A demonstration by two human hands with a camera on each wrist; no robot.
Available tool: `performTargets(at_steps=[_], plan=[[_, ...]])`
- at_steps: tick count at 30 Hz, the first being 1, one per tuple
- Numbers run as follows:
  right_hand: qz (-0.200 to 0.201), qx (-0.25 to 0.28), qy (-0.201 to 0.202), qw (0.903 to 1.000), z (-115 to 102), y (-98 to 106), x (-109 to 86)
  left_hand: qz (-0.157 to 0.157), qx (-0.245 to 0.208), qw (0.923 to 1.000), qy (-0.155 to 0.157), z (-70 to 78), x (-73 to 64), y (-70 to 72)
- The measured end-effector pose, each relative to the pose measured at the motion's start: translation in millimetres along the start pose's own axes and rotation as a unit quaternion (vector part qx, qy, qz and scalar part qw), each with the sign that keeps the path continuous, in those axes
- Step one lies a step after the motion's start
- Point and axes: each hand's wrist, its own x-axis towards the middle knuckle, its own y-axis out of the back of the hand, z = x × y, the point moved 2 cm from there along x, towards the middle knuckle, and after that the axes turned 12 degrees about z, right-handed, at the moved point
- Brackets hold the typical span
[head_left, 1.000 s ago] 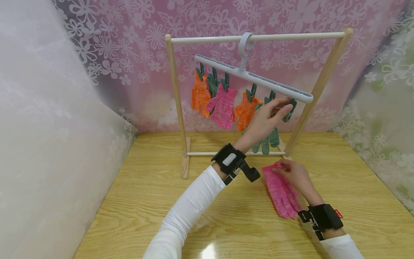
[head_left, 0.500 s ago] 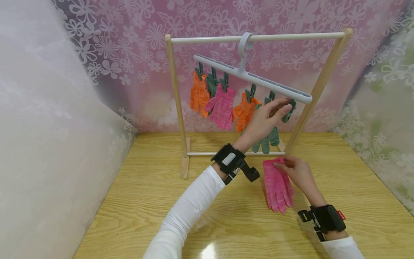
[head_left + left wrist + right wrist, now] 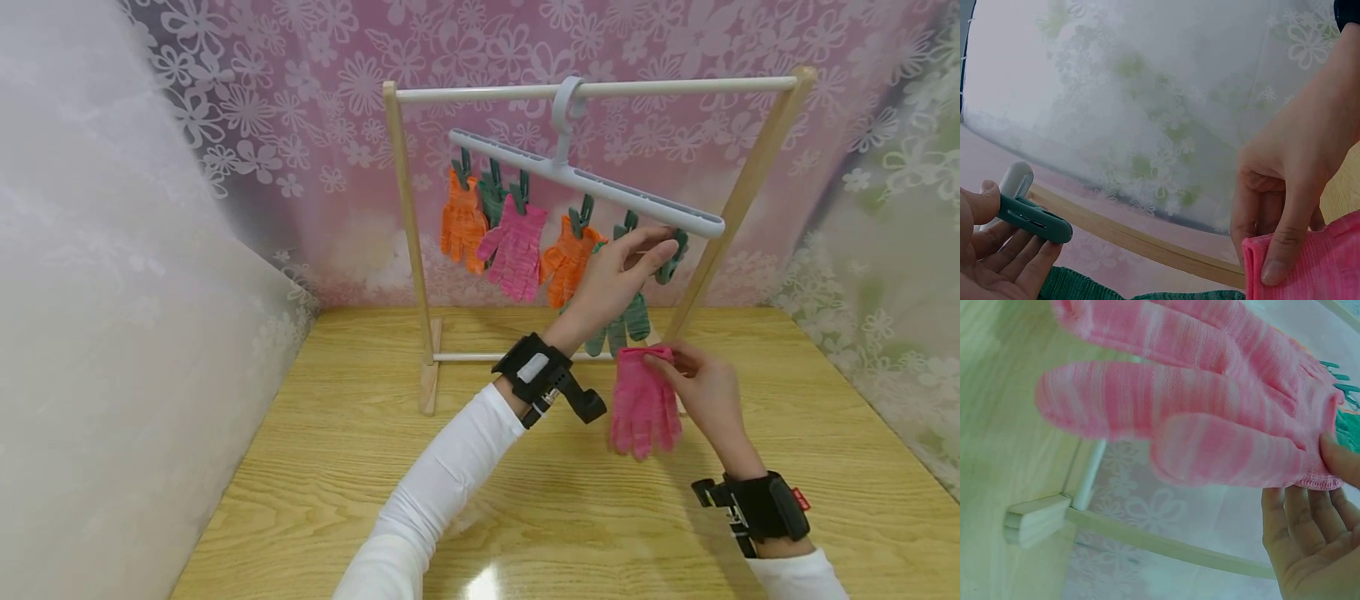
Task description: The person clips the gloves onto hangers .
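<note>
My left hand (image 3: 600,287) is raised to the right end of the pale grey hanger (image 3: 637,200), pinching a dark green clothespin (image 3: 1035,220) between thumb and fingers. Below it, my right hand (image 3: 708,392) holds a pink knit glove (image 3: 645,408) by its cuff, thumb on the near side. The glove's fingers dangle downward above the table, and its cuff is below the clothespin. Left of my left hand, clothespins hold an orange glove (image 3: 567,267), a pink glove (image 3: 517,250) and another orange glove (image 3: 462,221). A green glove (image 3: 617,333) is partly hidden behind my left hand.
A wooden rack (image 3: 738,200) with a white top rod (image 3: 675,86) carries the hanger, which hangs tilted in the head view. The rack's feet (image 3: 428,387) stand on a wood-grain table (image 3: 337,500). Floral cloth (image 3: 300,125) surrounds the back and sides.
My right hand has lifted the pink glove up and away from the table, and the glove now hangs straighter. My left hand has stayed at the clothespin.
</note>
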Motion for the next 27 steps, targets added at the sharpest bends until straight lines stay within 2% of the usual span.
performTargets(at_steps=[7, 11, 16, 27], plan=[[0.032, 0.018, 0.005, 0.9993, -13, 8, 5.1, 0.017, 0.005, 0.9998, 0.011, 1.8, 0.2, -1.1], [0.050, 0.027, -0.008, 0.9983, -21, 12, 8.8, 0.026, 0.001, 0.9996, 0.013, 2.1, 0.5, -0.7], [0.087, 0.044, -0.020, 0.9950, -27, 16, 14.0, 0.033, -0.011, 0.9989, 0.032, 1.6, 0.3, 0.2], [0.153, 0.063, 0.017, 0.9860, -41, 15, 26.8, 0.070, -0.030, 0.9962, 0.041, 2.0, -0.4, -1.8]])
